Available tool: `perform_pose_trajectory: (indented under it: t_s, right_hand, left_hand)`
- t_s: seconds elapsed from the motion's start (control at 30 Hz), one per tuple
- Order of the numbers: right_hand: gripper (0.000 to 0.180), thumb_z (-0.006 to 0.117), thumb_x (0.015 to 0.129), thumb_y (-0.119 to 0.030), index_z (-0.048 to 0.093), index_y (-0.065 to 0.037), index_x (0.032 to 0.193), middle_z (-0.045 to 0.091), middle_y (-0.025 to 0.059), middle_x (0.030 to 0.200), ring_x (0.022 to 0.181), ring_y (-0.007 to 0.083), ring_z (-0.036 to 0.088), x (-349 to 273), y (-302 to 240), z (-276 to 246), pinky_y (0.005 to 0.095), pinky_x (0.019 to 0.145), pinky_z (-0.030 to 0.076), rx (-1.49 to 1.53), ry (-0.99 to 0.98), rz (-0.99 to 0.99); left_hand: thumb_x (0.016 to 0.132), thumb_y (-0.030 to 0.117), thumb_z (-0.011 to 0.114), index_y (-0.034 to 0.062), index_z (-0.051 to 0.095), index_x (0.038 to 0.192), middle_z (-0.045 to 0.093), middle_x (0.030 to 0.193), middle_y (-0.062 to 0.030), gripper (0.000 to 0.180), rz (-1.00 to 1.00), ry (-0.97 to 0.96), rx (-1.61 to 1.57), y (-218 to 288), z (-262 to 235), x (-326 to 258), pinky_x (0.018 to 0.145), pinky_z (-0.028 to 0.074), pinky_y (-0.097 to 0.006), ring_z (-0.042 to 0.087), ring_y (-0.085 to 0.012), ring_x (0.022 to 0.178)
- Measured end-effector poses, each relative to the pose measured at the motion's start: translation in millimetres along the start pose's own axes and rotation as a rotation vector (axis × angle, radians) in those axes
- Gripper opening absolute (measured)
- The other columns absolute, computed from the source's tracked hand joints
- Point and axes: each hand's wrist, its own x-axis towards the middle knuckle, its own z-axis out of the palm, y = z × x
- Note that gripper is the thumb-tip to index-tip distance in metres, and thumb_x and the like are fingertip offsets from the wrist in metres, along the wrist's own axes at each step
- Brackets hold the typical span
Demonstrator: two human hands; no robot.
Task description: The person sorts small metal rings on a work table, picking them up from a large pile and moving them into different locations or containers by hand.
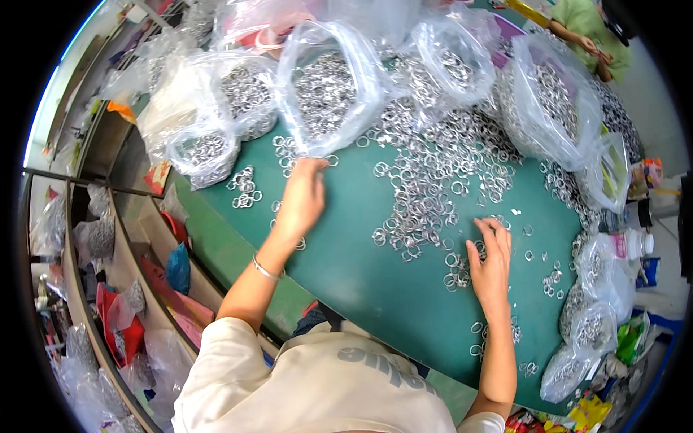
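Note:
Many silver metal rings (422, 198) lie loose in a heap on the green tabletop (346, 274). My left hand (307, 195) is at the left of the heap, its fingers bent and drawn together by a ring (332, 160) below an open bag. What its fingertips hold, if anything, is hidden. More rings lie under and beside that wrist, and a small cluster of rings (245, 189) sits further left. My right hand (492, 263) rests palm down with thumb and fingers apart. A small group of rings (456, 273) lies beside its thumb.
Open clear plastic bags of rings (325, 94) line the table's far edge, and more bags (595, 328) stand along the right. Scattered rings (553, 280) lie right of my right hand. Shelves with bags (94, 238) are at the left. Another person (595, 40) is at the far right.

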Motion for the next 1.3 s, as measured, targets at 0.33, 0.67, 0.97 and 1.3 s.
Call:
perform_pose_trajectory:
  t_s: [0.33,0.67,0.97,1.3]
  right_hand:
    - [0.036,0.065,0.079,-0.007,0.058,-0.001,0.114,0.050,0.0140,0.124,0.118,0.0330,0.044,-9.6,4.8,-10.1,0.0424,0.098,0.034,-0.129,-0.107,-0.001]
    - [0.029,0.064,0.080,-0.005,0.060,0.000,0.109,0.051,0.0142,0.121,0.115,0.0327,0.046,-10.6,5.7,-7.2,0.0413,0.097,0.035,-0.162,-0.063,-0.019]
    - [0.031,0.062,0.080,-0.003,0.058,0.000,0.111,0.050,0.0142,0.122,0.117,0.0330,0.045,-23.1,-1.3,-16.2,0.0423,0.101,0.033,-0.200,-0.037,-0.011]
    - [0.032,0.065,0.079,-0.003,0.058,0.000,0.109,0.049,0.0148,0.125,0.118,0.0337,0.044,-35.9,0.1,-22.8,0.0430,0.098,0.034,-0.247,-0.056,-0.018]
  left_hand:
    - [0.081,-0.011,0.048,-0.0054,0.053,0.110,0.053,0.119,-0.0216,0.030,-0.178,0.191,-0.038,-33.1,-11.7,-8.0,0.097,0.039,-0.042,0.050,-0.0371,0.113]
    - [0.074,0.014,0.074,-0.0017,0.062,0.096,0.061,0.091,-0.0157,0.029,-0.250,0.071,0.169,-67.5,-23.3,23.8,0.079,0.047,-0.039,0.059,-0.0310,0.088]
    - [0.074,0.007,0.072,0.0002,0.063,0.097,0.066,0.093,-0.0120,0.026,-0.333,0.183,-0.004,-31.7,-72.9,-0.3,0.077,0.049,-0.033,0.064,-0.0231,0.086]
    - [0.077,-0.003,0.063,0.0038,0.059,0.105,0.061,0.106,-0.0123,0.029,-0.163,0.302,0.280,-74.7,-76.8,-52.8,0.086,0.043,-0.040,0.056,-0.0300,0.100]
